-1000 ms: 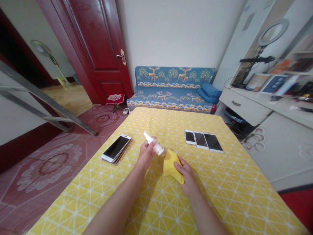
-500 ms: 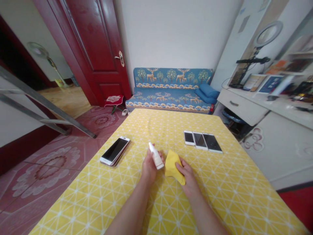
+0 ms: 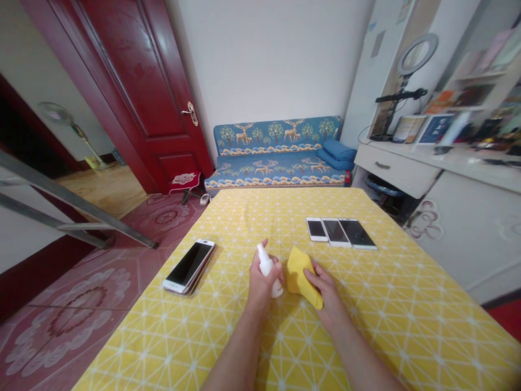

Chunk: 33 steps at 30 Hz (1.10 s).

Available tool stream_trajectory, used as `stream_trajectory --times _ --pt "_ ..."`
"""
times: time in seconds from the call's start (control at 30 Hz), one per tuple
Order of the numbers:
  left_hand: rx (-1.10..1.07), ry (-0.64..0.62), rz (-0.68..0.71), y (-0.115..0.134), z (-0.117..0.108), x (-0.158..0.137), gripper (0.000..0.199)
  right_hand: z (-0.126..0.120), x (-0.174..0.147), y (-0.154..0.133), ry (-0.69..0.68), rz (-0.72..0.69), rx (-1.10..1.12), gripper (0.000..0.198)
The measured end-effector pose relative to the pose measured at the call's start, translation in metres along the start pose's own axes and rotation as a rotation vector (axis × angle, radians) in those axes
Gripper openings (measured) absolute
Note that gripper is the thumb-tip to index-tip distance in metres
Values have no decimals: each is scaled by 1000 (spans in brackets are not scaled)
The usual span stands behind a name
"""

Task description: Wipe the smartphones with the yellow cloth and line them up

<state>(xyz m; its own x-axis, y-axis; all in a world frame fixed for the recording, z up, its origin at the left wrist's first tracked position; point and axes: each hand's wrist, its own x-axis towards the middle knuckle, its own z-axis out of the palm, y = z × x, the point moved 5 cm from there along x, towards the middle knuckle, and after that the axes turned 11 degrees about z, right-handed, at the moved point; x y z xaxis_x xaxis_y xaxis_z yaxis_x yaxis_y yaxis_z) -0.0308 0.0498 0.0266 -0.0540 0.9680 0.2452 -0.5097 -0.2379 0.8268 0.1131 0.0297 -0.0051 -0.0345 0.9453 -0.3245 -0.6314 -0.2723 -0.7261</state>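
My left hand [image 3: 261,282] is closed round a small white spray bottle [image 3: 266,264], which leans with its top away from me. In my right hand [image 3: 325,290] is a folded yellow cloth [image 3: 300,274], pinched between thumb and fingers. Both hands are above the near middle of the table, the bottle and cloth close together but apart. Left of them lies a stack of phones [image 3: 190,266], the top one white-framed with a dark screen. Farther off to the right, three white phones lie side by side, screens up: a small one [image 3: 316,229], a middle one [image 3: 336,232] and a larger one [image 3: 358,233].
A yellow patterned cloth [image 3: 228,217] covers the table. Beyond it stands a blue sofa [image 3: 277,155]. On the right is a white cabinet [image 3: 468,233] with a ring light [image 3: 418,54]. To the left are a metal ladder [image 3: 89,203] and a red stool [image 3: 185,179].
My left thumb has come across the bottle, and the fingers wrap it more closely. Both hands, with bottle and cloth, appear slightly farther right. The camera view has shifted a little.
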Motion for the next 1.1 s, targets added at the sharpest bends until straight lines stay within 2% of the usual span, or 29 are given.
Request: stream_trajectory --times 0.07,0.2,0.27,0.33,0.47,0.57,0.63,0.77,1.1 --pt "-160 -37 -67 1 3 -2 70 2 -1 -1 -4 -9 -12 45" --pt "-592 -199 -330 4 10 -9 48 4 -2 -1 -6 0 -10 47" --pt "-714 -226 -402 7 8 -11 43 6 -2 -1 -15 5 -13 48" --pt "-778 -205 -418 7 6 -11 36 6 -2 0 -21 2 -7 47" --pt "-836 -90 -438 3 4 -9 22 2 0 1 24 -16 37 46" --pt "-852 31 -473 -4 3 -8 24 0 1 1 46 -37 76 43" --pt "-781 80 -488 -8 0 -8 26 0 0 0 41 -50 92 41" --pt "-659 23 -463 -10 1 -11 26 1 -1 -1 34 -41 93 42" --pt "-806 -109 -407 -3 3 -15 29 5 -3 0 12 -49 42 46"
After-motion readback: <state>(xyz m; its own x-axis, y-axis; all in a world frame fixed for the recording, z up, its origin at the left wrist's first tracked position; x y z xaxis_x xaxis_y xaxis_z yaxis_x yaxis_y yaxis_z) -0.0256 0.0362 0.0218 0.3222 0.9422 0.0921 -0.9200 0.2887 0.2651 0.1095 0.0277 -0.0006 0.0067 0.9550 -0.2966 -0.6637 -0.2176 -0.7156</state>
